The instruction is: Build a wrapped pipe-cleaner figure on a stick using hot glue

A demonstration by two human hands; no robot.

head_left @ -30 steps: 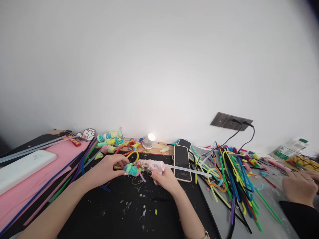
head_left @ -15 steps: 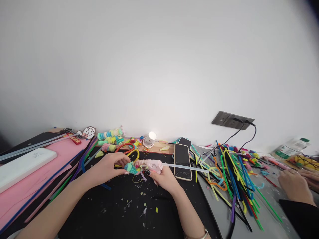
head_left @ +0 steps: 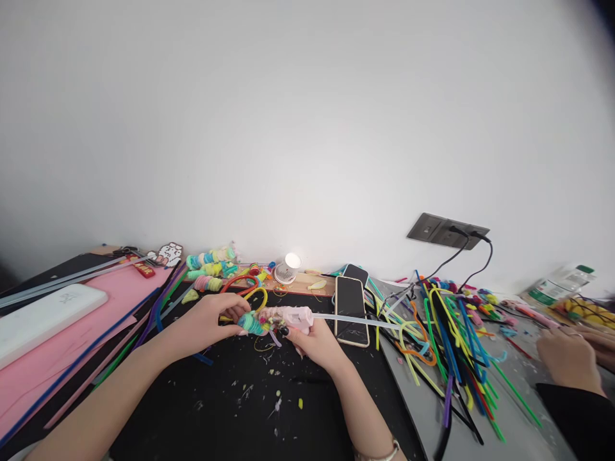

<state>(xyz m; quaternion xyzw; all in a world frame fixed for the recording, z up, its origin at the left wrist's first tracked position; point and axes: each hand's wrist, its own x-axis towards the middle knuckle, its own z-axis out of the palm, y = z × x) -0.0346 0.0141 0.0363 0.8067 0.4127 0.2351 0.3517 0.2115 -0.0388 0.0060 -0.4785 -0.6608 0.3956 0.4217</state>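
My left hand (head_left: 206, 323) pinches a small coil of teal and green pipe cleaner (head_left: 252, 324) over the black mat (head_left: 230, 410). My right hand (head_left: 317, 346) is closed round a pink glue gun (head_left: 291, 316). The gun's nozzle points left and meets the coil. A clear glue stick (head_left: 358, 320) juts from the gun's back toward the right. Red and yellow pipe cleaner loops (head_left: 250, 291) lie just behind the coil.
Two phones (head_left: 350, 301) lie right of the gun. A heap of coloured pipe cleaners (head_left: 451, 333) covers the grey board at right, where another person's hand (head_left: 567, 358) works. Pink sheets (head_left: 72, 346), a white case (head_left: 43, 317), finished coils (head_left: 211, 266) and a small lamp (head_left: 287, 267) lie left and behind.
Both my hands stay together on the coil and gun, shifted only slightly. The other person's hand at the right has drawn a little lower.
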